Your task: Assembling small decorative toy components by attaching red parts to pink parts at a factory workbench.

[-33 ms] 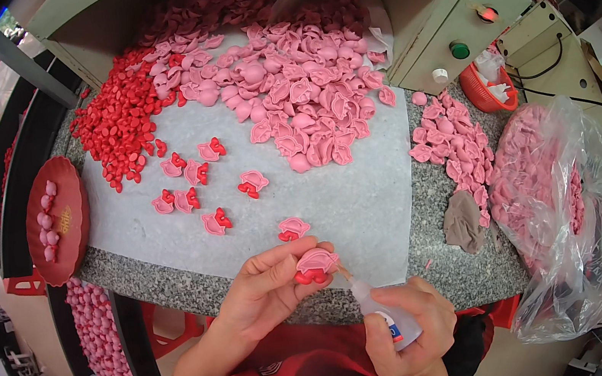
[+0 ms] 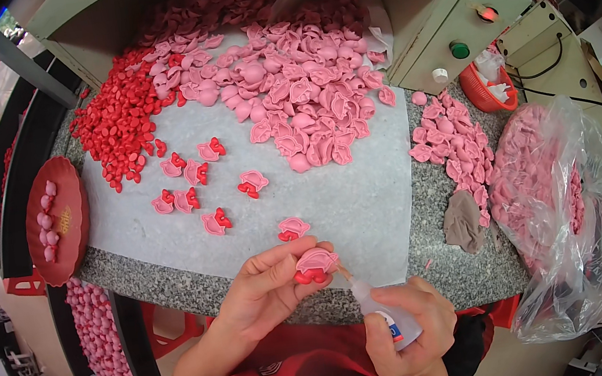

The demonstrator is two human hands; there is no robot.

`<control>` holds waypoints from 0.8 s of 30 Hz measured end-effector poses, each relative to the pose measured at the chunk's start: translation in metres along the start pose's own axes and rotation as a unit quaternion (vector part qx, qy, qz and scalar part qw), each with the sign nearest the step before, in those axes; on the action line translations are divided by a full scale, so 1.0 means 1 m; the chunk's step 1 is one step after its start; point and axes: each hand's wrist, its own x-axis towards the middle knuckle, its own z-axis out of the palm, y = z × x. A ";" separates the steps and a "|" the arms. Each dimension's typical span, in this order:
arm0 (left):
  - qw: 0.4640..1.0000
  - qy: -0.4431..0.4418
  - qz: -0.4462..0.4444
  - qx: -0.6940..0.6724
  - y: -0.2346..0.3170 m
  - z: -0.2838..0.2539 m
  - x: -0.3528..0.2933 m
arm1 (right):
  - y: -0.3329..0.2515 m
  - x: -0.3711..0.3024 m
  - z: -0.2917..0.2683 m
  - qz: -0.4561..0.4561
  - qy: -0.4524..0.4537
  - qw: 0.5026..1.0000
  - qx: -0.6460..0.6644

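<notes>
My left hand (image 2: 272,280) pinches a pink plastic shell piece (image 2: 319,259) with a red two-lobed part along its lower edge. In my right hand (image 2: 412,322) is a translucent glue bottle (image 2: 366,298), tilted so that its thin nozzle points up and left. The nozzle tip is at the right end of the pink piece; whether it touches cannot be made out. Just beyond my left fingers lies another pink-and-red piece (image 2: 293,228) on the white paper sheet (image 2: 333,199). Several more such joined pieces (image 2: 186,200) are spread farther left on the sheet.
Loose red parts (image 2: 117,114) and pink shells (image 2: 302,88) are heaped at the back, under a grey-green metal housing (image 2: 441,37). A red dish (image 2: 76,227) stands left. On the right are a grey cloth (image 2: 464,223), an orange basket (image 2: 476,90) and a clear plastic bag (image 2: 598,223).
</notes>
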 end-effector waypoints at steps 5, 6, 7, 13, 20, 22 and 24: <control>1.000 0.000 0.003 -0.014 0.001 -0.001 0.000 | 0.001 0.000 -0.002 0.001 -0.004 1.000 -0.015; 1.000 0.000 0.003 -0.015 0.001 -0.001 0.000 | 0.001 0.000 -0.002 0.004 -0.006 1.000 -0.017; 1.000 -0.002 0.001 -0.017 0.000 -0.002 0.000 | 0.001 0.000 -0.002 0.006 -0.009 1.000 -0.019; 0.999 0.017 0.006 -0.047 -0.001 -0.001 0.001 | 0.002 -0.003 0.002 0.025 0.014 1.000 0.007; 0.998 0.020 0.002 -0.064 0.000 -0.001 0.001 | 0.001 -0.004 0.003 0.033 0.012 0.999 0.009; 0.998 0.016 0.002 -0.066 -0.001 -0.002 0.001 | 0.001 -0.003 0.004 0.024 0.011 1.000 0.005; 0.998 0.012 0.003 -0.068 -0.001 -0.003 0.001 | 0.001 -0.003 0.005 0.023 0.008 1.000 0.002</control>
